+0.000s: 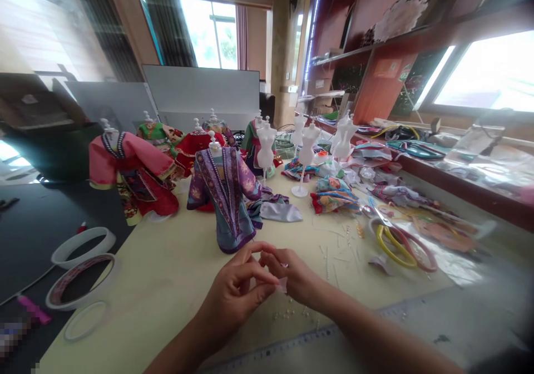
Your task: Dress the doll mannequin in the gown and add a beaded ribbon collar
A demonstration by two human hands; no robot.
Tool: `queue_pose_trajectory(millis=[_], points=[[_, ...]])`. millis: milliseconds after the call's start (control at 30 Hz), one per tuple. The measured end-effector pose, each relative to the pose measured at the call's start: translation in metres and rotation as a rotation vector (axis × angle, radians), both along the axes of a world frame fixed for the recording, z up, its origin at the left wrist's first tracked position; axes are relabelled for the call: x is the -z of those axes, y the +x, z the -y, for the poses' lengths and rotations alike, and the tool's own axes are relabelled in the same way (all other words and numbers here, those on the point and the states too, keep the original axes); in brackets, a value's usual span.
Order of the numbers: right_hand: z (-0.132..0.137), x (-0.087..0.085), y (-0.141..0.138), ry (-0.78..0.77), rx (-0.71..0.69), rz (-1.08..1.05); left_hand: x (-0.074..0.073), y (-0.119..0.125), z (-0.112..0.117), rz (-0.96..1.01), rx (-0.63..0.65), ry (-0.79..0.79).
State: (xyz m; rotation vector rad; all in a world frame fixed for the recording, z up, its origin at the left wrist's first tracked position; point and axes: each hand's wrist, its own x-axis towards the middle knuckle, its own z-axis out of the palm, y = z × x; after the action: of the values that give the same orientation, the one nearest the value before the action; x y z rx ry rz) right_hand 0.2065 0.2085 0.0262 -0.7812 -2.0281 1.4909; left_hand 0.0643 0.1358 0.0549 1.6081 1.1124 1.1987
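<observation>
My left hand (236, 290) and my right hand (292, 276) meet over the pale yellow table (167, 274), fingertips pinched together on a tiny pink piece (282, 282) between them. Just beyond my fingers stands a small mannequin in a purple and teal robe (227, 196). Tiny beads (287, 313) lie scattered on the table below my hands.
More dressed mannequins stand behind: a pink and red robe (133, 176), red and green ones. Bare white mannequins (306, 146) stand at centre right. Folded fabric (334, 196), scissors with yellow and red handles (400, 246), tape rolls (79, 279) at left, a ruler (292, 343) near me.
</observation>
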Motion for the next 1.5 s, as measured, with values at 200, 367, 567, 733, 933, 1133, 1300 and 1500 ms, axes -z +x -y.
queue_pose_trajectory(millis=[200,367,567,733,933,1133,1300,1500], points=[[0.003,0.009,0.0,0.165,-0.08,0.004,0.004,0.006,-0.003,-0.087,-0.024,0.111],[0.004,0.004,-0.001,0.149,-0.085,0.055,0.005,0.008,-0.002,-0.068,-0.1,0.106],[0.007,0.004,-0.002,0.091,-0.049,0.162,0.005,0.006,-0.003,0.002,-0.11,0.003],[0.008,0.005,-0.006,0.12,0.064,0.076,0.007,0.002,-0.006,0.03,-0.207,-0.001],[0.008,-0.007,-0.004,0.021,0.094,-0.103,0.007,-0.004,-0.007,0.07,-0.282,-0.032],[0.007,-0.006,-0.004,-0.045,0.163,-0.214,0.003,-0.006,-0.006,0.069,-0.36,-0.027],[0.01,-0.003,-0.006,0.061,0.217,-0.207,0.002,-0.003,-0.005,0.095,-0.392,-0.068],[0.013,0.002,-0.008,0.086,0.22,-0.209,0.003,-0.003,-0.004,0.017,-0.42,-0.103]])
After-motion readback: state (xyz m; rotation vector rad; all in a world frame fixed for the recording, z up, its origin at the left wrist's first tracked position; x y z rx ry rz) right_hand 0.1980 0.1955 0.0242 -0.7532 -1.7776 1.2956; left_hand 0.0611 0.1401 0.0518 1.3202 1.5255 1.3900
